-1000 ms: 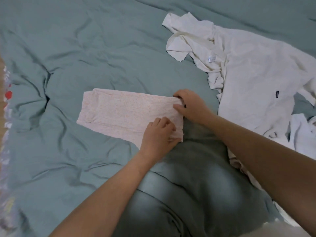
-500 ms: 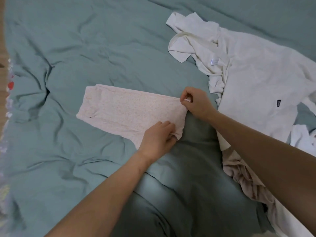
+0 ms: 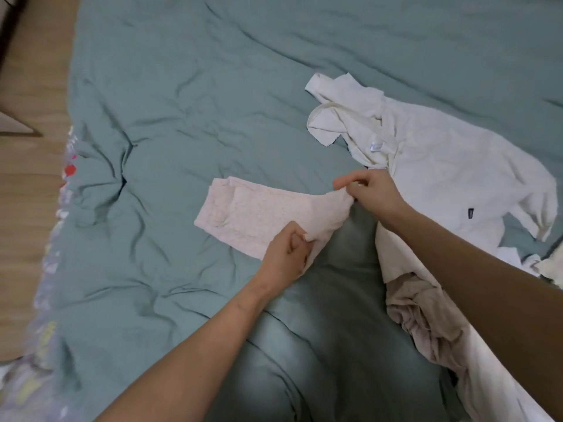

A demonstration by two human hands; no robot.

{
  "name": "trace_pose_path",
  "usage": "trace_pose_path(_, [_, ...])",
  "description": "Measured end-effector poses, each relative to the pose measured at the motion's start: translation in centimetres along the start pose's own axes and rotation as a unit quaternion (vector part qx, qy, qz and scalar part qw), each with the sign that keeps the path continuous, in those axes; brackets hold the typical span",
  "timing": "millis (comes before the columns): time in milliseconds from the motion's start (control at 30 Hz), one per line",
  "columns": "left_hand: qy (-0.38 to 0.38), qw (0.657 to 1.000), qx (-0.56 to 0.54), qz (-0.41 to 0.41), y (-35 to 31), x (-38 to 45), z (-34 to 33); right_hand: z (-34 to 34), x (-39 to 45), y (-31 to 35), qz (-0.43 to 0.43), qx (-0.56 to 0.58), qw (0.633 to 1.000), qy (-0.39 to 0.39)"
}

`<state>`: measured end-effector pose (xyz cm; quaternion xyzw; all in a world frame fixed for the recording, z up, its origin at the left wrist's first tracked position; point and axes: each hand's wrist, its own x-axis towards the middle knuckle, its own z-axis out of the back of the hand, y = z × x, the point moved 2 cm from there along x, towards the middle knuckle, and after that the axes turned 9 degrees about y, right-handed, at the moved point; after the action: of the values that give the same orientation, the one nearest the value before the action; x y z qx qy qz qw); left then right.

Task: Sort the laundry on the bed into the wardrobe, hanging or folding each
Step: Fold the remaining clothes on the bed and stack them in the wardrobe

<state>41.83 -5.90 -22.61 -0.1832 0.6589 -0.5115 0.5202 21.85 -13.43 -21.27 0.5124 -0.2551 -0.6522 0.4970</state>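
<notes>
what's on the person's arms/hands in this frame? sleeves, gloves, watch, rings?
Nothing worn that the head view shows. Left hand and right hand are bare: no gloves, and no rings visible. Both forearms are uncovered from the wrist to the frame edge, with no sleeve cuff, watch or wristband in sight. Any sleeve would sit higher up, out of view.

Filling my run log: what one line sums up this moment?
step: folding pink garment | left hand: pinches near corner | right hand: pinches far corner | white shirt: unsorted on bed
</notes>
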Motion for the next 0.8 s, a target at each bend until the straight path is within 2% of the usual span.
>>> trace_pose_path(100, [-0.051, 0.998, -0.032, -0.008, 0.6, -1.6, 2.2, -2.9, 1.8, 3.8, 0.007, 0.039, 0.999, 0.016])
trace_pose_path(167, [-0.103, 0.994, -0.048, -0.001, 1.8, -2.5, 4.4, -5.9, 3.4, 5.9, 0.003, 0.055, 0.997, 0.052])
trace_pose_path(300, [-0.178, 0.980, -0.081, 0.032, 4.2, -3.4, 9.5, -12.8, 6.2, 8.1, 0.026, -0.018, 0.993, 0.116])
trace_pose_path(433, [-0.212, 0.974, -0.040, 0.063, 6.0, -3.1, 13.6, -17.8, 8.2, 8.9, 0.050, -0.073, 0.992, 0.088])
trace_pose_path(600, [-0.235, 0.964, 0.055, 0.115, 6.8, -2.3, 16.6, -20.8, 10.4, 8.3, 0.056, -0.156, 0.983, 0.078])
trace_pose_path(800, [-0.273, 0.938, 0.181, 0.110, 4.7, 1.1, 17.1, -21.6, 11.7, 7.4, 0.044, -0.145, 0.987, 0.048])
